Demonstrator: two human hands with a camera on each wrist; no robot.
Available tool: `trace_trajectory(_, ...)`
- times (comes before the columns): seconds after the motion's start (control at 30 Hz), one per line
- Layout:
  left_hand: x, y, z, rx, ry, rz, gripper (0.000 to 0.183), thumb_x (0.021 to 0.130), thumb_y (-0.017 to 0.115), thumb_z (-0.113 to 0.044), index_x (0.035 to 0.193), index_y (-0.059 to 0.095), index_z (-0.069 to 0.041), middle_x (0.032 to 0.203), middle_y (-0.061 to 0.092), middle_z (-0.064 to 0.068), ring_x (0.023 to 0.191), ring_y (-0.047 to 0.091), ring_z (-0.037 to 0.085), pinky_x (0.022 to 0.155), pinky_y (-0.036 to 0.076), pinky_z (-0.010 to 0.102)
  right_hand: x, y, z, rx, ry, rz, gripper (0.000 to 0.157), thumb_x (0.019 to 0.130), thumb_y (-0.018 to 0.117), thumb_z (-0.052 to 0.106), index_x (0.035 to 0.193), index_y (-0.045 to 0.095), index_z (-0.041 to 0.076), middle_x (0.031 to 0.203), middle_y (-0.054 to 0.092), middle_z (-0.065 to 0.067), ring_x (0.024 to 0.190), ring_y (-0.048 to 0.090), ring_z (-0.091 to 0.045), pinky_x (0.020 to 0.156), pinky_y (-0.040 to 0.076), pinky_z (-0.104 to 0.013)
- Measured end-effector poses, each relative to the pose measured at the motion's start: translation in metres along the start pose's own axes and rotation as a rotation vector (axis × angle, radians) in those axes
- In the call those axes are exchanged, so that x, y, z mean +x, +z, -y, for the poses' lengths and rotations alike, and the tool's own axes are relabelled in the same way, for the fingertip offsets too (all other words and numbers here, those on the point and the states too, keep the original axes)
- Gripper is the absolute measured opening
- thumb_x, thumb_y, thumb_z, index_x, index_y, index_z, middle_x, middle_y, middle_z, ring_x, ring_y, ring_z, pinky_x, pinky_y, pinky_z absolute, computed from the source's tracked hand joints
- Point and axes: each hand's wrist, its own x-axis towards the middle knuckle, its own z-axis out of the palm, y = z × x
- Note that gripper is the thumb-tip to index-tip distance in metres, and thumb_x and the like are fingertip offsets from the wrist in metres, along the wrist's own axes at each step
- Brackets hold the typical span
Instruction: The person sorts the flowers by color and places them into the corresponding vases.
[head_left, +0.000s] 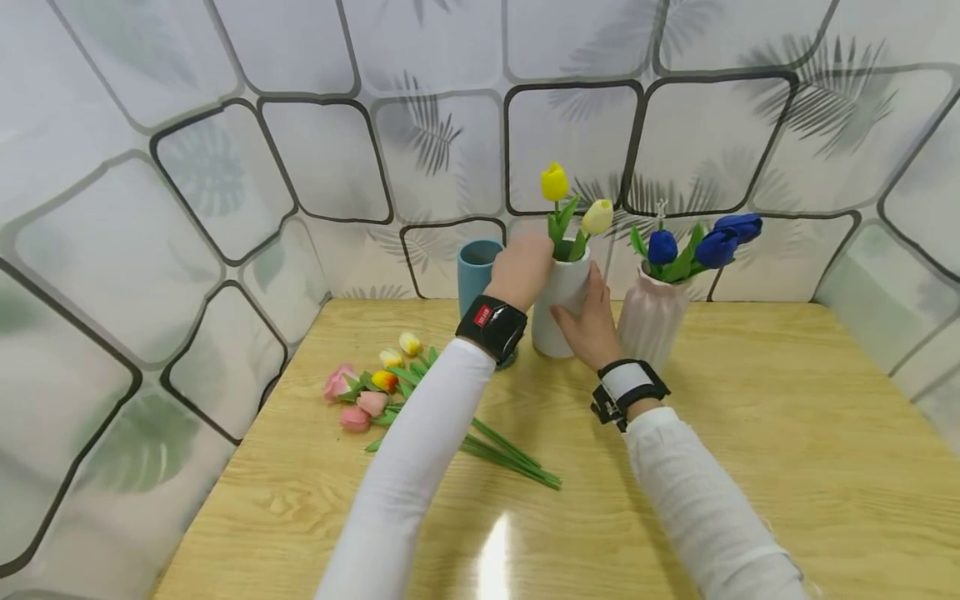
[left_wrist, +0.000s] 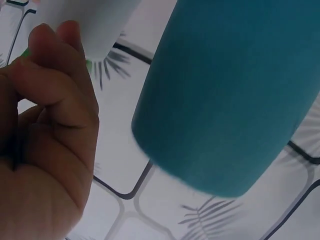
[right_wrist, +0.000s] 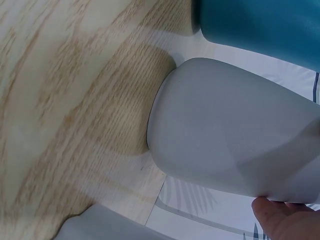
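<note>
White vase (head_left: pixel 561 310), one of three, holds two tulips (head_left: pixel 555 182), right fingers (head_left: pixel 597 289) clamping it, left fingers (left_wrist: pixel 60 95) curled, grip unclear.

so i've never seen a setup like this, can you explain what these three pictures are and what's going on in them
There is no machine here, just a person working bare-handed. The widest picture comes from a camera worn on the head, looking forward and down. The other two come from cameras worn on the left and right wrists, so they look close and tilted.

On the wooden table stand a white vase with yellow tulips in it, a blue-green vase and a pinkish vase with blue tulips. A bunch of loose flowers lies to the left.

The right hand holds the white vase by its side. The left hand is at that vase's rim, its fingers curled; whether they pinch anything is hard to tell.
</note>
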Motion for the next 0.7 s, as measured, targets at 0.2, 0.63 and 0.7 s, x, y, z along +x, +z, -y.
trace_trajectory(0.2,-0.007,0.013,0.002,0.011,0.011,-0.015,0.021,0.100,0.045,-0.015,0.104,0.065,-0.009,0.104,0.066,0.007,0.095,0.064,0.022,0.073,0.055,0.042,0.001,-0.001,0.000,0.013,0.020,0.018,0.088,0.091,0.063,0.021,0.150,-0.001,0.004,0.143,0.020,-0.034,0.130,0.032,-0.047,0.104,0.030,-0.057)
trace_trajectory(0.63,-0.012,0.018,0.004,-0.015,0.022,-0.022,0.018,0.099,0.048,-0.015,0.104,0.063,-0.009,0.103,0.066,0.008,0.094,0.064,0.022,0.072,0.055,0.041,0.000,-0.002,0.001,0.020,0.019,0.024,0.089,0.090,0.063,0.020,0.151,-0.001,0.005,0.143,0.021,-0.034,0.130,0.033,-0.046,0.105,0.029,-0.056)
trace_trajectory(0.7,-0.013,0.018,0.004,-0.022,0.022,-0.021,0.018,0.099,0.048,-0.015,0.104,0.064,-0.009,0.103,0.066,0.008,0.095,0.064,0.022,0.072,0.055,0.041,0.000,-0.001,0.001,0.021,0.023,0.024,0.089,0.090,0.064,0.019,0.151,0.000,0.005,0.143,0.021,-0.034,0.130,0.032,-0.046,0.105,0.029,-0.056)
